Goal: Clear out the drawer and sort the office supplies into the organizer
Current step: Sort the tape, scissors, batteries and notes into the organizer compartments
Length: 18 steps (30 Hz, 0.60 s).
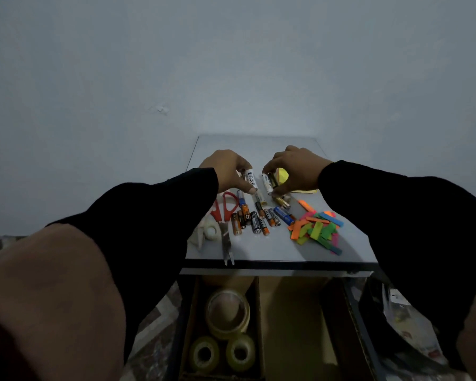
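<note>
While loose batteries point(254, 220) lie grouped mid-desk point(272, 251) for sorting, the left hand point(227, 169) pinches a white one and the right hand point(294, 169) grips several (tape rolls point(227, 312) already fill the organizer point(256, 298) below).

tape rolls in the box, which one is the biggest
The big tape roll at the far end of the cardboard box, nearest the table edge. It is clearly wider than the two small rolls, which sit side by side nearer the camera.

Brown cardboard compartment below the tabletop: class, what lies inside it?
Inside the brown cardboard compartment lie three clear tape rolls: one large, two small nearer the camera. Its far end, under the grey tabletop, is hidden.
</note>
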Tool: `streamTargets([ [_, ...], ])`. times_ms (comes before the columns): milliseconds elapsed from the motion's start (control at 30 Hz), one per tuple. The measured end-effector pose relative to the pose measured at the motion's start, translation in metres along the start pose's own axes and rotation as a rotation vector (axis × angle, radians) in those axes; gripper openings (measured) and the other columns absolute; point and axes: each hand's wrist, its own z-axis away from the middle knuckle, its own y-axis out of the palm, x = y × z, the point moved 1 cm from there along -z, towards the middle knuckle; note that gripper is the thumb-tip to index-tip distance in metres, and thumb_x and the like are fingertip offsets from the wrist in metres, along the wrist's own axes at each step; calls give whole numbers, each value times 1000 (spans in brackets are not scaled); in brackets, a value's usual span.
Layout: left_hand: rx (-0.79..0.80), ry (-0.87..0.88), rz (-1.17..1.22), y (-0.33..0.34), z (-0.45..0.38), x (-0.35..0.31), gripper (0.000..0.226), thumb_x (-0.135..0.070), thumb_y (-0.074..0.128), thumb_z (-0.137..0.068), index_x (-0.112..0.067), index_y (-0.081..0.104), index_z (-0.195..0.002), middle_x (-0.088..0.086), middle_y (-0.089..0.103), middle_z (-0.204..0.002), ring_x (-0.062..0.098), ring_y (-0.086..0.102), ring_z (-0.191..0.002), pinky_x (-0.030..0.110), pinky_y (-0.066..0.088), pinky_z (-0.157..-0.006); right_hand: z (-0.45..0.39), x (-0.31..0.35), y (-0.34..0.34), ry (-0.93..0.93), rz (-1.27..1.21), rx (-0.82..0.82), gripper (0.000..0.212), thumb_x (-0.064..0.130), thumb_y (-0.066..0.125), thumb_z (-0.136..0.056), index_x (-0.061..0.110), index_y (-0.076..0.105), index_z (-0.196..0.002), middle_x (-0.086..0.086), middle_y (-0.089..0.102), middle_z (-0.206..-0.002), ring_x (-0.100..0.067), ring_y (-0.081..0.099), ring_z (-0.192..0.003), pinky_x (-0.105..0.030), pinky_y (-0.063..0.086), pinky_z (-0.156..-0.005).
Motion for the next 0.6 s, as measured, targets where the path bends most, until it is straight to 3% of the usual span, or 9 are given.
streamTargets([
  [167,27,12,79,-5,59,-8,60,-29,84,-67,-14,63,-121,1,64,-119,15,60,-94,24,45,-86,46,28,-9,-47,32,14,57,49,66,-79,28,50,-130,0,53,-124,-23,44,-113,-29,34,-83],
  [300,14,20,56,6,117,-12,52,-25,84,-66,-13,66,-114,2,66,-105,12,55,-83,19,38,-75,88,57,-6,-54,7,31,60,51,67,-76,25,52,-128,-1,54,-121,-24,44,-112,-32,35,-84],
  [467,76,-32,137,35,189,-16,60,-19,82,-68,-12,60,-124,5,63,-119,22,60,-106,25,43,-94,137,98,19,-70,1,95,62,48,67,-78,23,49,-132,-3,51,-127,-24,42,-116,-33,37,-89],
  [600,144,-89,150,70,231,-6,59,-23,84,-66,-14,63,-121,2,64,-105,21,60,-101,17,38,-76,167,129,42,-92,9,151,64,49,64,-80,23,45,-135,-3,49,-130,-24,41,-116,-32,35,-88],
])
